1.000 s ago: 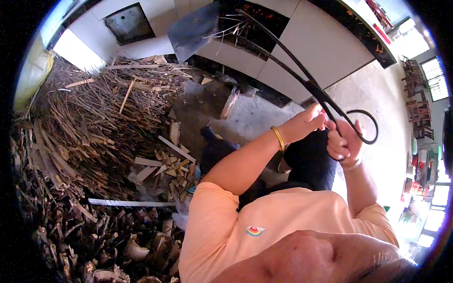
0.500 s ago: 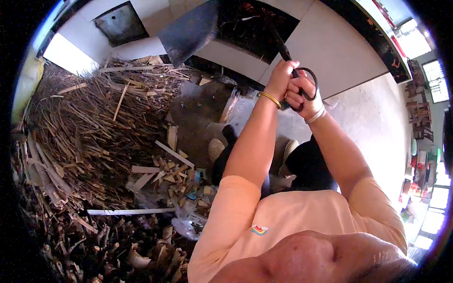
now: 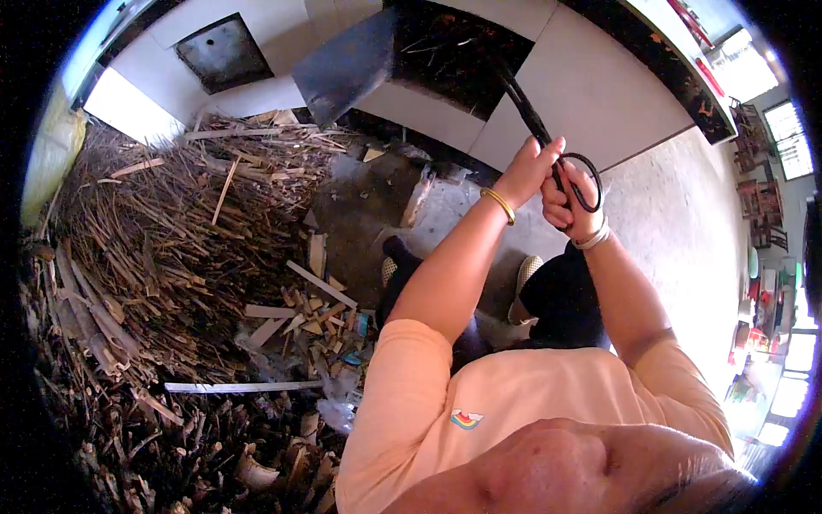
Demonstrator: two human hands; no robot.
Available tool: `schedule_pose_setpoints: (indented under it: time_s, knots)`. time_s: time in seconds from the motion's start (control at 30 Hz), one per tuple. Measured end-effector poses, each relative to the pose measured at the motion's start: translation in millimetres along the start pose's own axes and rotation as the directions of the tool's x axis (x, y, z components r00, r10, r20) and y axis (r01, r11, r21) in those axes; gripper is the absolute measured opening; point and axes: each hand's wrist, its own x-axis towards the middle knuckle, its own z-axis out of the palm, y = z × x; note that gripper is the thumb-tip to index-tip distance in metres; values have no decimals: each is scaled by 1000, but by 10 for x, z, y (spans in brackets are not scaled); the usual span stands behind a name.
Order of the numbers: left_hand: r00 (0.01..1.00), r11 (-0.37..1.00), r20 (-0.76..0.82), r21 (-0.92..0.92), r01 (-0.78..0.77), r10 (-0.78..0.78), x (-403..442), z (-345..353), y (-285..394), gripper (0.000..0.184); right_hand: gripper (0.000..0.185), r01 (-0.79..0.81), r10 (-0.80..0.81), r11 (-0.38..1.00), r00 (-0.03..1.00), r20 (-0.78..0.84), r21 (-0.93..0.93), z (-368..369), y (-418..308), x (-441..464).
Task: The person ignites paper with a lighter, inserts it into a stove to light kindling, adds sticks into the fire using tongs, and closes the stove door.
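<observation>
Long black metal tongs [image 3: 528, 111] slant up into a dark square opening [image 3: 445, 56] in a pale tiled stove front, their two arms close together. Both my hands hold the handle end. My left hand [image 3: 533, 173], with a gold bracelet, is closed around the upper part of the handles. Just right of it, my right hand [image 3: 574, 204] is wrapped round the lower part, where a round black loop sticks out. The tong tips are lost in the dark opening. Thin pale sticks [image 3: 462, 42] show faintly inside it.
A dark metal plate [image 3: 347, 68] stands beside the opening. Twigs and split sticks [image 3: 171, 231] are heaped on the left. Wood scraps [image 3: 325, 321] lie by my feet, and a short wood block [image 3: 417, 199] lies below the opening. Wooden chairs [image 3: 762, 201] stand at far right.
The tongs' arms have come together, and their far ends have gone into the dark opening with the sticks. My hands moved left and up, then drew slightly back.
</observation>
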Motion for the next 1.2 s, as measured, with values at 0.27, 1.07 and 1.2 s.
schedule_pose_setpoints:
  time_s: [0.27,1.07,1.2]
  knots:
    - [970,995,222,-62,-83,95,-412,361,-144,36,41,13,-9,998,998,60,-61,-22,-40,-756]
    - [985,836,-100,-521,-173,141,-670,56,60,44,12,37,-33,997,997,-64,69,932,64,-416]
    - [998,771,-55,-633,-68,43,-579,-252,105,45,15,54,-51,998,991,-125,17,994,-22,209]
